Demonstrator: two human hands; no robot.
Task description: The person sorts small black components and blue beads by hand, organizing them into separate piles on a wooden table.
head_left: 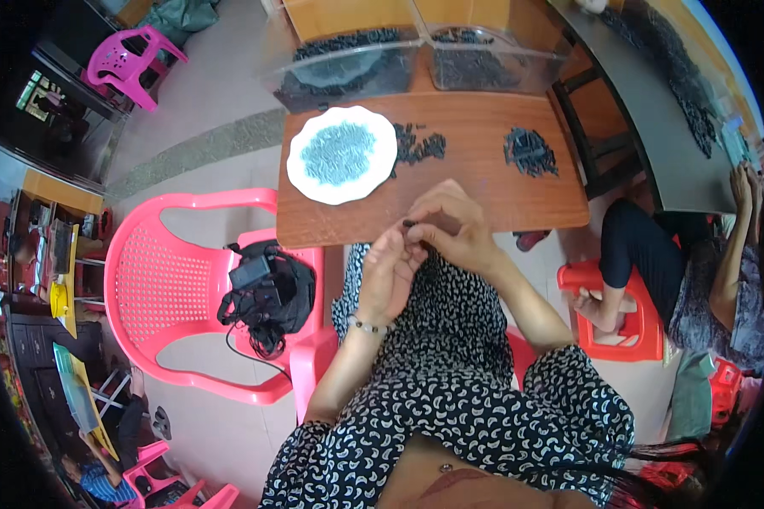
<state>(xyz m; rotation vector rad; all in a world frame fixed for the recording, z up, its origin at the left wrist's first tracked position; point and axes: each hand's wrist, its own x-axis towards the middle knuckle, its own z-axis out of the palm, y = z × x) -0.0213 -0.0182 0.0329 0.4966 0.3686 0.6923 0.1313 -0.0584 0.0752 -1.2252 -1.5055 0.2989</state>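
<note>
Just over the near edge of the wooden table (pixel 484 199), my two hands meet at a small black part (pixel 410 223). My right hand (pixel 458 227) pinches it between thumb and finger. My left hand (pixel 390 270) has its fingertips closed at the same part, which they partly hide. On the table to the left is a white scalloped plate (pixel 339 196) holding many tiny grey-blue pieces (pixel 338 153). Beside it lies a loose heap of black parts (pixel 420 146). Another black pile (pixel 530 153) sits toward the right edge.
Two clear plastic bins (pixel 348 81) (pixel 492 72) with black parts stand at the table's back. A pink chair (pixel 165 280) at left carries a black bag (pixel 293 293) and cables. On the right, another person's arms (pixel 734 229) reach over a dark table (pixel 654 127), near a red stool (pixel 598 343).
</note>
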